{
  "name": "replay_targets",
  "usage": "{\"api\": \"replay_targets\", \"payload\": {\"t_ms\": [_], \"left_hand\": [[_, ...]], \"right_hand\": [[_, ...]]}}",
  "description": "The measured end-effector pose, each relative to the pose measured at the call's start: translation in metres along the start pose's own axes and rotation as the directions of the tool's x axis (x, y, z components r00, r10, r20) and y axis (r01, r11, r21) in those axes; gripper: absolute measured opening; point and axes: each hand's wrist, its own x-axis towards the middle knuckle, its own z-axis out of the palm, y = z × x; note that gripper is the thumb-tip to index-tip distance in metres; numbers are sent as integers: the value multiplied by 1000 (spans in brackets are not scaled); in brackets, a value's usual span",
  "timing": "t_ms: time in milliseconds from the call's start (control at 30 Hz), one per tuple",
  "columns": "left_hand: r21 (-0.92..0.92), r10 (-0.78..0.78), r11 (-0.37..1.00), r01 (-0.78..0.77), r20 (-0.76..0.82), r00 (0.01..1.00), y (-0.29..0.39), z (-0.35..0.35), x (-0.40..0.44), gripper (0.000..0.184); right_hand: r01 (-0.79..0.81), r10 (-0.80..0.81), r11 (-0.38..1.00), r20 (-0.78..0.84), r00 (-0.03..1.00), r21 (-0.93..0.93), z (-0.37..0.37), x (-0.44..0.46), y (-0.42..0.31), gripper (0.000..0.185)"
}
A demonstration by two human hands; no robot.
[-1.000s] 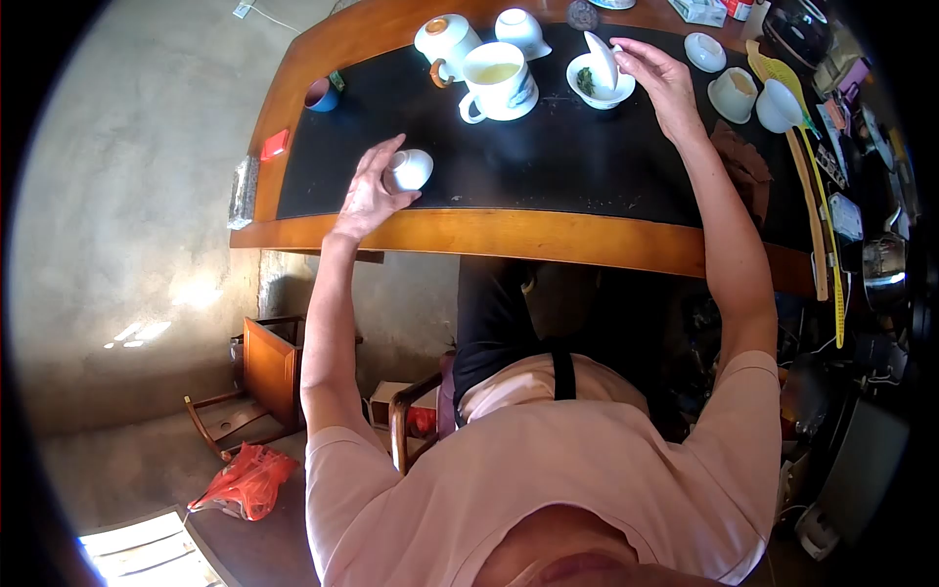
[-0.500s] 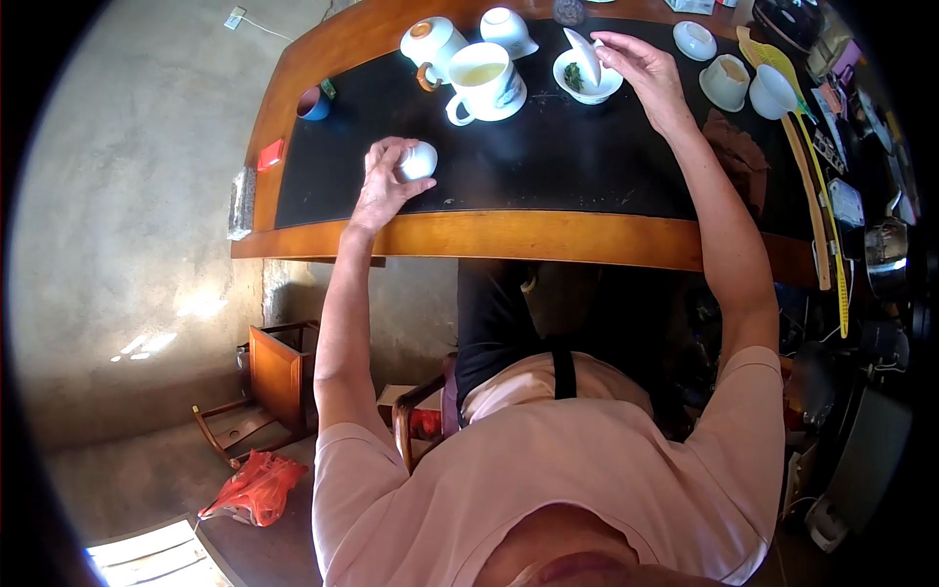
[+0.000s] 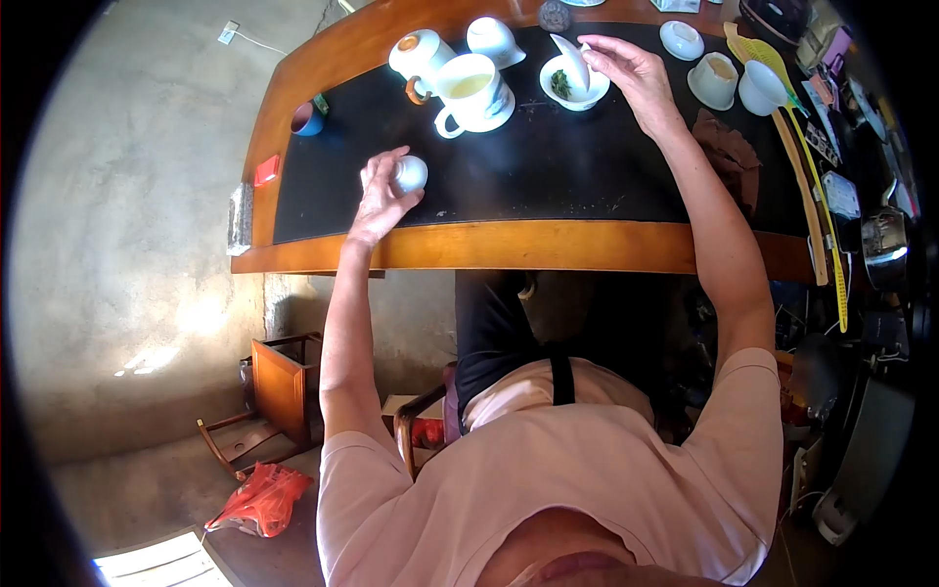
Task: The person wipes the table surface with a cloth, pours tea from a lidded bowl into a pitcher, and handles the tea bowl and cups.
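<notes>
My left hand (image 3: pixel 383 199) is wrapped round a small white cup (image 3: pixel 411 174) near the table's front edge. My right hand (image 3: pixel 634 80) pinches the knob of a white lid (image 3: pixel 569 61), which stands tilted over a white bowl (image 3: pixel 587 96). Green leaves (image 3: pixel 560 84) show in the bowl, left of the lid. Between my hands, farther back, is a white mug (image 3: pixel 475 95) with pale yellow liquid in it. Behind it are a white vessel with a brown handle (image 3: pixel 419 54) and a white pitcher (image 3: pixel 494 41).
A small blue cup (image 3: pixel 307 119) and a red packet (image 3: pixel 266 170) lie at the left of the table (image 3: pixel 548 245). To the right are a white saucer (image 3: pixel 682 40), two white cups (image 3: pixel 713 83), a brown cloth (image 3: pixel 727 157), and a yellow strainer (image 3: pixel 761 56).
My left hand's fingers have closed further round the small cup. My right hand still holds the lid tilted over the bowl. The whole view has shifted slightly.
</notes>
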Motion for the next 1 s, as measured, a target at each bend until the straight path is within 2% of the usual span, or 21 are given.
{"api": "replay_targets", "payload": {"t_ms": [233,333,433,500,533,567,600,633,700,767,833,933,1000], "left_hand": [[110,-87,991,79,76,993,17,-9,7,72],[155,-50,987,38,74,996,15,-10,10,75],[193,-2,981,10,-42,999,34,-15,8,63],[59,46,998,-36,-190,981,31,-15,16,44],[-220,-29,975,-9,-169,985,30,-11,22,41],[-481,-95,876,20,-131,987,30,-6,27,38],[-605,-158,793,77,-82,984,43,-3,30,32],[-747,-172,654,118,5,985,55,0,33,34],[-839,-208,501,214,123,970,60,11,43,34],[-881,-239,407,240,151,959,63,19,53,27],[-888,-262,334,316,234,936,70,24,57,26],[-906,-230,325,271,202,952,67,39,61,23],[-947,-216,266,180,124,969,66,51,64,21]], "right_hand": [[2,-2,1000,-22,1000,7,-5,3,3,28],[58,-61,995,-37,997,-78,-8,3,1,29],[79,-89,987,-67,994,-141,-12,5,3,28],[59,-70,991,-92,993,-124,-13,5,7,27],[51,-63,992,-102,993,-114,-13,6,8,27],[48,-59,992,-98,993,-113,-13,6,8,27],[47,-58,993,-93,994,-111,-12,6,5,27],[48,-58,993,-90,994,-111,-12,5,3,27],[35,-46,992,-86,995,-120,-9,5,1,26],[33,-41,994,-81,996,-105,-9,3,-6,26],[23,-29,997,-76,997,-76,-9,4,-9,24],[37,-44,998,-125,991,-55,-10,5,-11,26],[63,-69,997,-145,987,-48,-12,7,-7,26]]}}
